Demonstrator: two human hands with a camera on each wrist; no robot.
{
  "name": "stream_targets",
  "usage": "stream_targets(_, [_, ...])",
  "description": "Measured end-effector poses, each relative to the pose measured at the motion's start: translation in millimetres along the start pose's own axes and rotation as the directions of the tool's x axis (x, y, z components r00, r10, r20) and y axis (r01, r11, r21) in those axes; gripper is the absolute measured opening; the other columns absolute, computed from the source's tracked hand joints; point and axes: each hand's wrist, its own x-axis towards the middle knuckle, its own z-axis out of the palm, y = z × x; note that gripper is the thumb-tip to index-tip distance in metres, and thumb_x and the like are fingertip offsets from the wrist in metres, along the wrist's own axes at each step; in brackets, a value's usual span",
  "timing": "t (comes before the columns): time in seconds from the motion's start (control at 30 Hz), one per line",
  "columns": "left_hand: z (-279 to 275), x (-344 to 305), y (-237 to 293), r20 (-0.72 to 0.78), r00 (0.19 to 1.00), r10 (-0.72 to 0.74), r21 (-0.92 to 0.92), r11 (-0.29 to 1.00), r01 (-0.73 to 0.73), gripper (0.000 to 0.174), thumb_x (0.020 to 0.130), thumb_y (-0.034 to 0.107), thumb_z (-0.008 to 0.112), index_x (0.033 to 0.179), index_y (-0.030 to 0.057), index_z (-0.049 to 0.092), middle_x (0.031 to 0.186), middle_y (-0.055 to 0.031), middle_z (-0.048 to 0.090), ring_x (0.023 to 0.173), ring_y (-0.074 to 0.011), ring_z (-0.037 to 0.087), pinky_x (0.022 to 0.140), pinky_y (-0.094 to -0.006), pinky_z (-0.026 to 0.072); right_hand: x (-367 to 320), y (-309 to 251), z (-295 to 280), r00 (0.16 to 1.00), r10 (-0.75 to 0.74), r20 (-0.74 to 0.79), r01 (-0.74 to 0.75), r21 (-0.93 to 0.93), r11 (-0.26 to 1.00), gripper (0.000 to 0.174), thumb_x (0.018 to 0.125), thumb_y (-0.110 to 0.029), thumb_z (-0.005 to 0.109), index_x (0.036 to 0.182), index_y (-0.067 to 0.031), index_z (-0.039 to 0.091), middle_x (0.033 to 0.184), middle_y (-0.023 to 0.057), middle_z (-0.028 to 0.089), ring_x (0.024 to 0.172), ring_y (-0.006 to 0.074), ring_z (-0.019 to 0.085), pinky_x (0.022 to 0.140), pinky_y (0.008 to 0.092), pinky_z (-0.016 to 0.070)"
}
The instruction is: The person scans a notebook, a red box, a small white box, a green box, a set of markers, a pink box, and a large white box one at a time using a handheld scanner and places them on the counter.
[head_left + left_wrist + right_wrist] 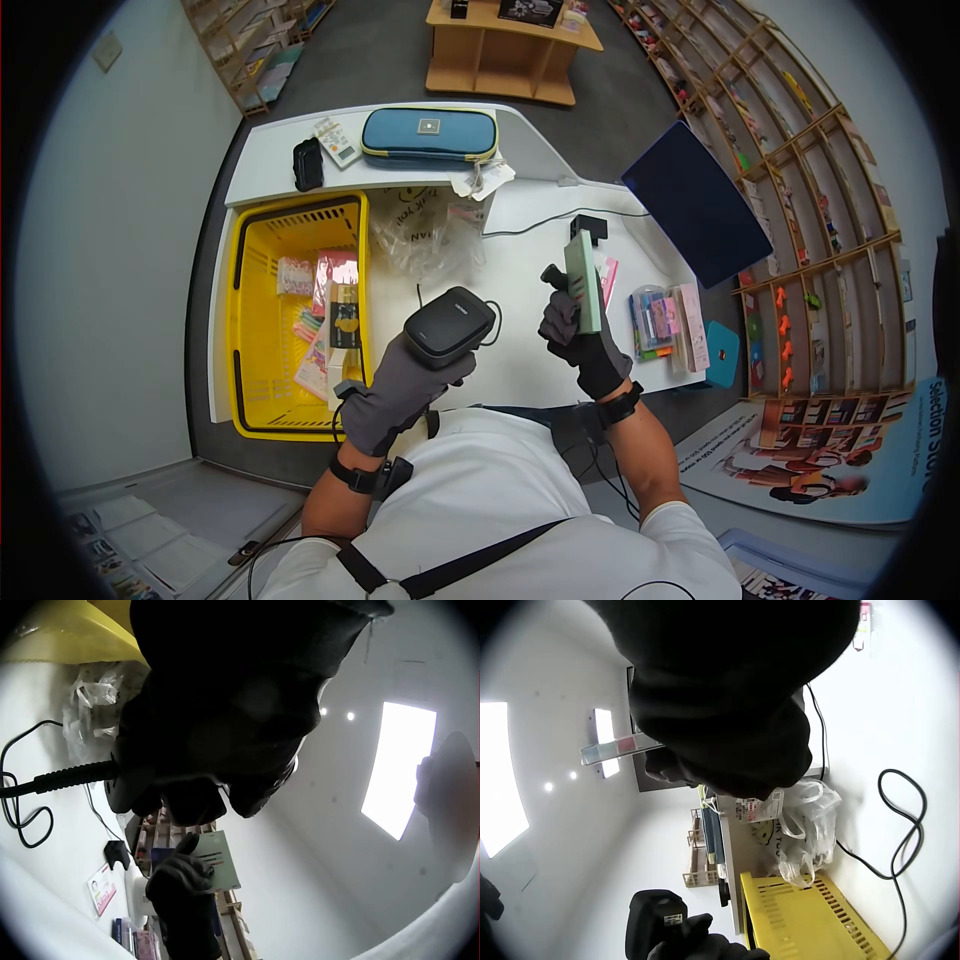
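A black handheld barcode scanner [450, 326] with a cable is gripped in my gloved left hand [393, 390], in front of my body at left of centre. My gloved right hand [588, 348] holds a thin, flat, pale green pack [582, 284] upright over the right part of the table. In the left wrist view, the green pack's [217, 862] broad face with small print shows, while my left hand [225, 697] hides most of the scanner. From the right wrist, the pack's [609, 750] edge shows bands of colour, and the scanner [651, 922] is beyond.
A yellow basket [238, 345] with stationery packs stands at left. Plastic bags [425, 235] lie behind the scanner. On the raised shelf are a blue pencil case [428, 135] and a calculator [338, 143]. Packaged pens [655, 315] and a dark screen [697, 205] are at right.
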Motion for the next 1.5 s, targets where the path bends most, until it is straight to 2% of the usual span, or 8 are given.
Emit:
stream_targets(0.13, [-2,1,-4,-0.001,1.0,0.005,-0.032,0.999,-0.005,0.03,0.092,0.017,0.082,0.118,0.004,0.075,0.09,-0.0023,0.076,0.074,-0.0083,0.069,0.064,-0.0258,0.0549,-5,1,32,0.922,-0.041,-0.385,-0.021,-0.155,0.988,0.04,0.107,-0.027,0.07,0.137,-0.0042,0.058,0.086,0.0006,0.064,0.072,0.0107,0.066,0.062,0.0272,0.0536])
stream_targets(0.3, [1,-1,-5,-0.04,0.999,0.009,-0.09,0.996,-0.012,0.03,0.091,0.017,0.083,0.118,0.0045,0.076,0.088,-0.0013,0.075,0.071,-0.0061,0.067,0.06,-0.0239,0.0515,-1,2,62,0.88,-0.24,-0.41,-0.064,-0.602,0.796,0.028,0.1,-0.012,0.077,0.124,-0.0064,0.064,0.102,0.0036,0.071,0.09,0.0152,0.07,0.078,0.0326,0.0588])
stream_targets(0.43, [0,-3,-2,-0.043,0.999,-0.015,-0.093,0.996,0.011,0.031,0.091,0.017,0.083,0.118,0.0047,0.076,0.086,-0.0004,0.074,0.069,-0.005,0.064,0.059,-0.0233,0.05,4,-3,64,0.905,-0.381,-0.19,-0.089,-0.959,0.269,0.028,0.089,0.001,0.082,0.112,-0.0067,0.068,0.114,0.0072,0.075,0.103,0.0208,0.072,0.093,0.038,0.06])
stream_targets(0.47, [-1,-3,-1,-0.033,0.999,-0.011,-0.074,0.997,0.009,0.031,0.091,0.017,0.083,0.119,0.0048,0.076,0.086,-0.0002,0.074,0.069,-0.0049,0.064,0.059,-0.0234,0.0502,6,-5,66,0.899,-0.436,0.049,0.067,-0.997,0.027,0.029,0.086,0.0,0.083,0.11,-0.0079,0.069,0.117,0.0075,0.075,0.106,0.0226,0.072,0.097,0.0395,0.0591])
stream_targets(0.53, [-1,-3,0,-0.025,1.0,-0.01,-0.055,0.998,0.009,0.031,0.091,0.017,0.083,0.119,0.0049,0.076,0.086,0.0,0.074,0.068,-0.0049,0.063,0.059,-0.0235,0.0503,10,-10,74,0.777,-0.366,0.512,0.333,-0.828,-0.451,0.031,0.081,0.0,0.086,0.106,-0.0103,0.069,0.122,0.0082,0.076,0.112,0.0264,0.073,0.104,0.0426,0.0574])
stream_targets(0.67, [0,-1,-4,-0.002,0.999,0.052,0.028,0.998,-0.052,0.028,0.091,0.018,0.083,0.114,0.0047,0.075,0.084,0.0002,0.072,0.067,-0.0055,0.062,0.061,-0.0248,0.0512,6,-20,99,0.777,-0.127,0.616,0.3,-0.54,-0.787,0.035,0.079,-0.006,0.085,0.11,-0.0159,0.072,0.123,0.0056,0.076,0.118,0.0302,0.072,0.109,0.0454,0.0541])
stream_targets(1.33, [-9,-1,-11,0.028,0.994,0.108,0.348,0.931,-0.112,0.035,0.086,0.031,0.09,0.091,0.0015,0.072,0.068,-0.005,0.07,0.058,-0.0151,0.065,0.059,-0.0324,0.0545,14,-53,82,0.855,0.103,0.508,0.144,-0.043,-0.989,0.057,0.086,-0.018,0.075,0.139,-0.0359,0.066,0.144,-0.0055,0.063,0.141,0.0249,0.056,0.12,0.0582,0.0424])
stream_targets(1.5, [-9,-4,-10,0.026,0.99,0.139,0.372,0.918,-0.138,0.034,0.085,0.031,0.091,0.091,0.0021,0.073,0.067,-0.0056,0.07,0.059,-0.0168,0.067,0.061,-0.0337,0.0554,14,-56,79,0.83,0.164,0.534,0.192,0.003,-0.981,0.059,0.084,-0.017,0.074,0.141,-0.0268,0.065,0.139,-0.0004,0.064,0.138,0.0281,0.057,0.116,0.0541,0.0444])
